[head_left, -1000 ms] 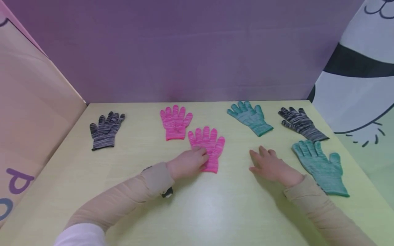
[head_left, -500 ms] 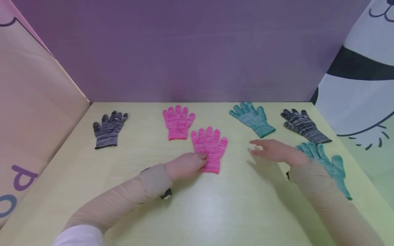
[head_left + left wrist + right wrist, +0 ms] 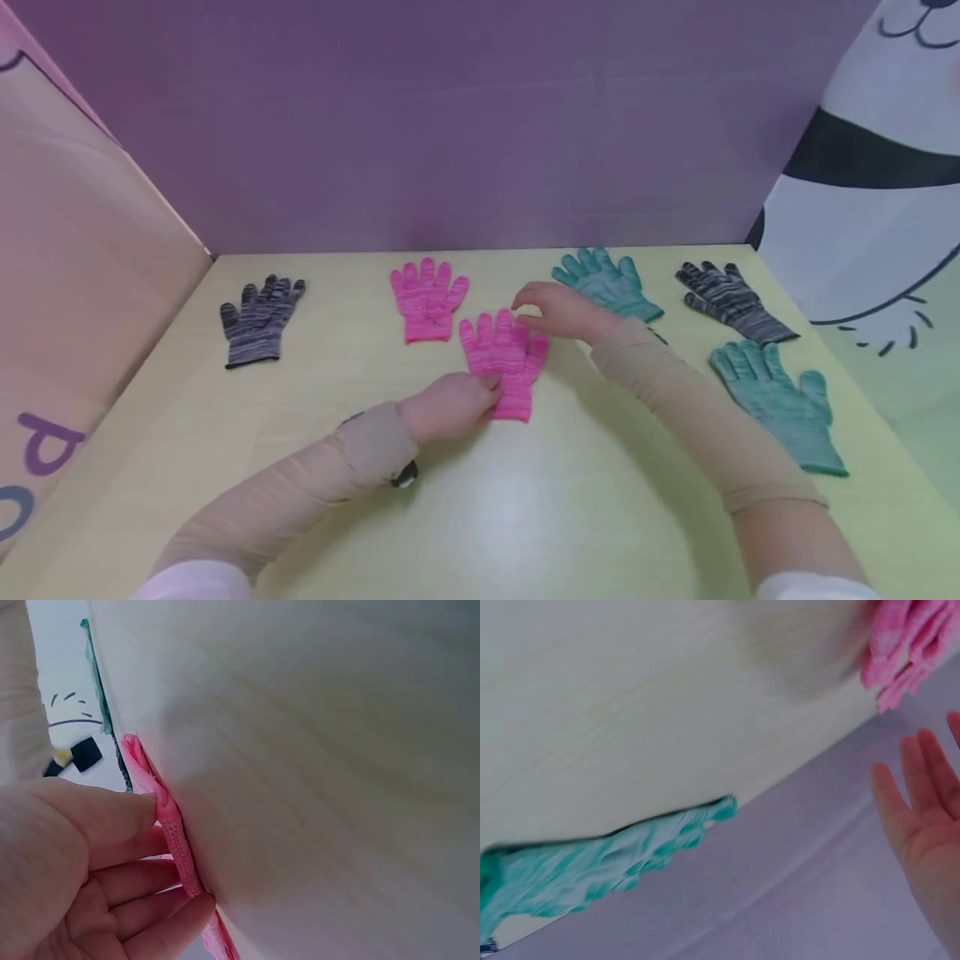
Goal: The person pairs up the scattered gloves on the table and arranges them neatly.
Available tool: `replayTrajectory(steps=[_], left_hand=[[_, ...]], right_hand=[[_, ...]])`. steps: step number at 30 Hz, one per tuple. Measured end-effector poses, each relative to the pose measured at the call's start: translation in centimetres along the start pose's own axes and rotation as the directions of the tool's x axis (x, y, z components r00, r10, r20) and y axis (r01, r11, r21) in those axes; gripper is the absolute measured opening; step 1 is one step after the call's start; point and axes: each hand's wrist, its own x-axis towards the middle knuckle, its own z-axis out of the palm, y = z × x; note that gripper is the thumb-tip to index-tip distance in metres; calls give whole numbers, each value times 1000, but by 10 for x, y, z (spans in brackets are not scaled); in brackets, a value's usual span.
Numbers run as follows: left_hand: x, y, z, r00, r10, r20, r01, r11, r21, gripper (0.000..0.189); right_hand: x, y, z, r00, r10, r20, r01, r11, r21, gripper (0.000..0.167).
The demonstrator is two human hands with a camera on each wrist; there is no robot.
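Note:
My left hand is at the lower left side of the nearer pink knit glove, which lies flat with its fingers pointing away. Seen from the left wrist, the thumb and fingers pinch the edge of that pink glove, where a small fold stands up. My right hand hovers over the same glove's fingertips, its fingers loosely extended and holding nothing. It partly covers a teal glove behind it. In the right wrist view, the right hand is apart from the pink glove.
Another pink glove lies just behind. A black-grey glove is at the left, its like-coloured mate at the back right. A second teal glove lies near the right edge of the pale table. A purple wall stands behind.
My right hand has moved left and away from me, from the bare table on the right to above the pink glove's fingertips. The left hand has stayed at that glove.

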Motion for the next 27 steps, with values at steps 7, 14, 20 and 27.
replayTrajectory(steps=[7, 14, 20, 27], left_hand=[[0, 2, -1, 1000, 20, -19, -19, 999, 48, 20], [-1, 2, -2, 1000, 11, -24, -9, 999, 48, 22], [0, 2, 1, 999, 9, -34, -6, 997, 77, 20], [0, 2, 0, 999, 3, -37, 0, 998, 65, 18]], right_hand=[[42, -15, 17, 994, -99, 46, 103, 991, -80, 31], [70, -30, 30, 986, -84, 143, 101, 988, -116, 43], [82, -34, 39, 975, -85, 204, 115, 983, -143, 50], [86, -47, 41, 966, -104, 236, 131, 986, -101, 49]])
